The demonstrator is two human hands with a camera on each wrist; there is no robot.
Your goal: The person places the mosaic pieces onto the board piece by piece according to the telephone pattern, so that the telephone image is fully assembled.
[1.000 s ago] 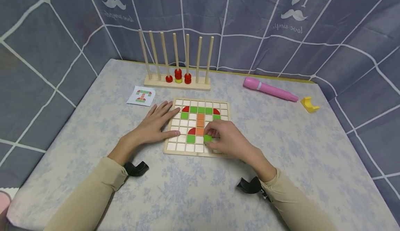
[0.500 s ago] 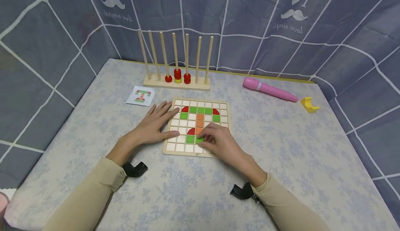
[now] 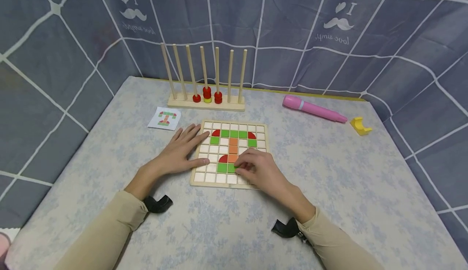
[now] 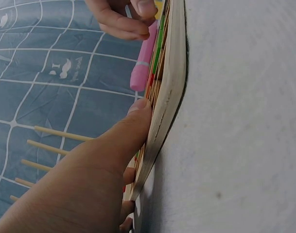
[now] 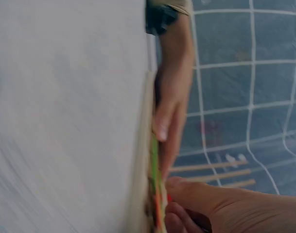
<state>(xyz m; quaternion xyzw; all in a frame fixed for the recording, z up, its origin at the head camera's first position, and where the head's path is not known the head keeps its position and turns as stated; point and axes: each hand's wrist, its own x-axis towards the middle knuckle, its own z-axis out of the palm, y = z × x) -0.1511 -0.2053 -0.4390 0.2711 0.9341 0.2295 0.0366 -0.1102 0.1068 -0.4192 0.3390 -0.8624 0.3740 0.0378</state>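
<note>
A wooden grid board [image 3: 210,184] lies on the table with red, green and orange tiles among white squares. My left hand [image 3: 177,152] rests over its left edge, fingers spread, the thumb on the white squares. In the left wrist view the left thumb [image 4: 130,124] lies at the board's rim. My right hand [image 3: 265,170] is over the lower right part, fingers loosely bent, fingertips right at the right edge of a green tile [image 3: 231,167]. That tile sits beside another green tile [image 3: 222,167], below an orange one. The right hand covers some squares behind it.
Behind the board stands a wooden peg rack [image 3: 204,105] with red and yellow rings on its middle pegs. A pattern card [image 3: 164,118] lies left of it. Toward the right are a pink marker-shaped stick [image 3: 314,110] and a yellow holder [image 3: 360,126]. A patterned curtain [image 3: 292,26] hangs behind.
My right hand has brought the green tile left into the square beside the other green tile, then drawn its fingertips slightly right. My left hand stays on the board's edge.
</note>
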